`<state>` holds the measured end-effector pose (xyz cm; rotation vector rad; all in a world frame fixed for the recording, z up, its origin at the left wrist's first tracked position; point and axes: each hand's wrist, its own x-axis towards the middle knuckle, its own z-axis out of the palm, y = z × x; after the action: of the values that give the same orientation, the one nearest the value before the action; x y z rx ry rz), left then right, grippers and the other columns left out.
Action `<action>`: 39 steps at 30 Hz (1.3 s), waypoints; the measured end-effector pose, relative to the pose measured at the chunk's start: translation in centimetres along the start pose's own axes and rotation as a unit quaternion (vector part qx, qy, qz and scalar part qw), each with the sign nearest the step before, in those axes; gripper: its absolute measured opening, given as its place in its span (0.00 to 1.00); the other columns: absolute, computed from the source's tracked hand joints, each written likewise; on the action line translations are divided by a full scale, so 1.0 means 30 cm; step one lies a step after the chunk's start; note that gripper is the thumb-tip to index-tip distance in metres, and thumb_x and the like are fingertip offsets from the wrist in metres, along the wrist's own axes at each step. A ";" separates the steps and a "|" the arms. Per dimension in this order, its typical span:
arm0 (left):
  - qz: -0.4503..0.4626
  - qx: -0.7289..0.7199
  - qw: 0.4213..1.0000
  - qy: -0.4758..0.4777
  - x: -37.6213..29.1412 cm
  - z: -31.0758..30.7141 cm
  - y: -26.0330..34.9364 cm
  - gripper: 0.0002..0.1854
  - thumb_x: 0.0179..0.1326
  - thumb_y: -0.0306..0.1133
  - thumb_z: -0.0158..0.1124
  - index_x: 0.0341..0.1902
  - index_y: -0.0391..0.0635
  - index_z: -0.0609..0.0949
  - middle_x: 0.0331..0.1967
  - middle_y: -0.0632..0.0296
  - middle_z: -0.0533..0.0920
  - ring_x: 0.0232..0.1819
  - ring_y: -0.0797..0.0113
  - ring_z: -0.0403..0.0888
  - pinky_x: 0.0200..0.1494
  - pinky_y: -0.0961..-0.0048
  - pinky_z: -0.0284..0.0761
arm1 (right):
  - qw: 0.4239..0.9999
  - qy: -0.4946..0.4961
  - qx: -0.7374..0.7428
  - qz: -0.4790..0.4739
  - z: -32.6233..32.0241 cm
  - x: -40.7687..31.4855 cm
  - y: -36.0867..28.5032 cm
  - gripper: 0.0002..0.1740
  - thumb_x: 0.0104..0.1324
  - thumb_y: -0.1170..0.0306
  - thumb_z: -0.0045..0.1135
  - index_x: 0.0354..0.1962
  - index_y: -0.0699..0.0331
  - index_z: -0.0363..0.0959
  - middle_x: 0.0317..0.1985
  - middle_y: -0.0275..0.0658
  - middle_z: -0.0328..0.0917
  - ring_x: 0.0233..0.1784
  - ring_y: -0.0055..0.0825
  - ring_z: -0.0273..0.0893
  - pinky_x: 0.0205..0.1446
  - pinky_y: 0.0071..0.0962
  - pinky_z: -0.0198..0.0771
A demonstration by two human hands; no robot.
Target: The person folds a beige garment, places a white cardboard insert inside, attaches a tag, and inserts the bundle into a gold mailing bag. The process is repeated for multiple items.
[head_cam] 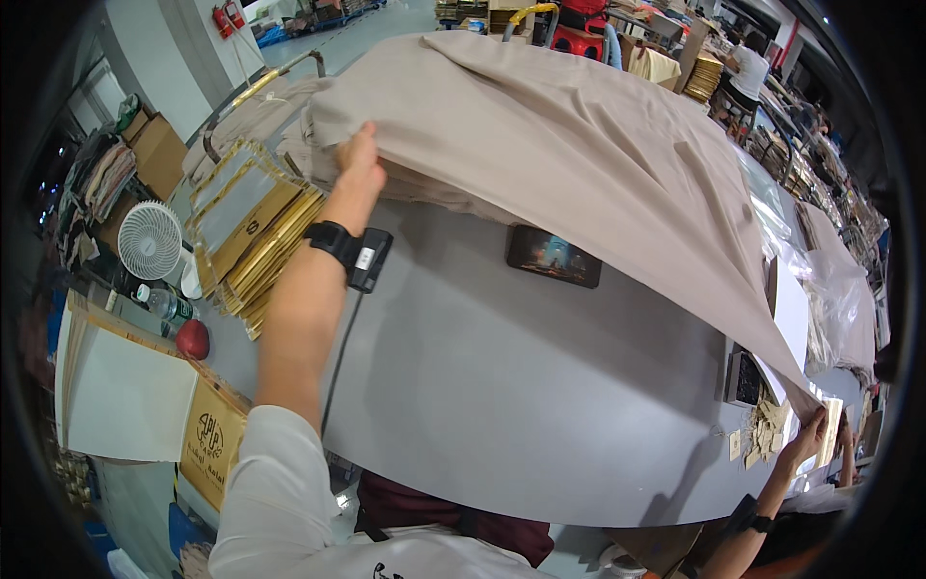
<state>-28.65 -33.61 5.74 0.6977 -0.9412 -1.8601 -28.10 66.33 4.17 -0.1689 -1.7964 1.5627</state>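
A large beige cloth [564, 137] is stretched between my hands over the far part of the grey table [506, 369]. My left hand [362, 161] grips its edge at the upper left, arm extended. Far to the right, my right hand [806, 436] pinches a drawn-out corner beyond the table's right side. The span between them hangs in a slanting line, with folds at the right. Under its edge lies a smartphone [553, 255] with a lit screen, its upper part covered. More folded beige fabric [434, 188] shows beneath the cloth.
Gold-edged packaging bags [268, 239] are stacked by my left forearm. Left of them stand a white fan [150, 240], a water bottle [166, 304] and a red fruit-like object [192, 339]. Paper tags [763, 427] and a black box [743, 378] sit at the right. A seated person [745, 69] is farther off.
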 end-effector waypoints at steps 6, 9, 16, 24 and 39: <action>0.035 0.073 0.988 0.131 0.281 -0.344 0.249 0.27 0.66 0.28 0.69 0.64 0.26 0.75 0.59 0.44 0.82 0.54 0.53 0.84 0.56 0.59 0.82 | 0.988 0.147 -0.008 0.057 -0.300 0.303 0.225 0.27 0.78 0.57 0.59 0.61 0.72 0.76 0.57 0.44 0.82 0.57 0.32 0.82 0.58 0.27 0.80; 0.054 0.061 0.984 0.158 0.283 -0.434 0.334 0.24 0.67 0.30 0.69 0.61 0.26 0.77 0.59 0.45 0.82 0.52 0.55 0.85 0.55 0.61 0.82 | 0.994 0.106 -0.011 0.020 -0.239 0.285 0.159 0.26 0.79 0.58 0.57 0.62 0.72 0.75 0.58 0.46 0.81 0.58 0.32 0.81 0.55 0.24 0.81; 0.259 0.450 0.849 -0.097 -0.152 -0.226 0.262 0.14 0.68 0.38 0.70 0.42 0.37 0.86 0.28 0.54 0.85 0.28 0.64 0.78 0.34 0.64 0.75 | 0.864 -0.456 -0.183 -0.111 0.672 -0.405 -0.473 0.13 0.71 0.83 0.55 0.51 0.69 0.79 0.49 0.39 0.81 0.52 0.25 0.78 0.54 0.25 0.76; 0.390 0.322 0.754 -0.419 -0.877 -0.040 0.028 0.09 0.64 0.21 0.66 0.47 0.40 0.87 0.28 0.49 0.85 0.24 0.55 0.76 0.33 0.67 0.75 | 0.733 -0.639 -0.083 -0.217 1.382 -0.977 -0.887 0.33 0.61 0.81 0.66 0.65 0.58 0.76 0.33 0.44 0.85 0.32 0.44 0.81 0.43 0.37 0.77; 0.383 0.431 0.776 -0.256 -0.692 -0.462 0.332 0.23 0.61 0.13 0.50 0.50 0.44 0.90 0.44 0.58 0.89 0.50 0.67 0.85 0.57 0.70 0.78 | 0.968 0.059 0.129 -0.209 0.452 -0.731 -1.058 0.14 0.81 0.71 0.51 0.54 0.70 0.81 0.50 0.40 0.86 0.53 0.23 0.81 0.60 0.24 0.74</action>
<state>-4.39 -22.27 8.06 0.1898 -2.1183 -0.7984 -9.07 35.62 23.36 0.2256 -1.4073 1.4269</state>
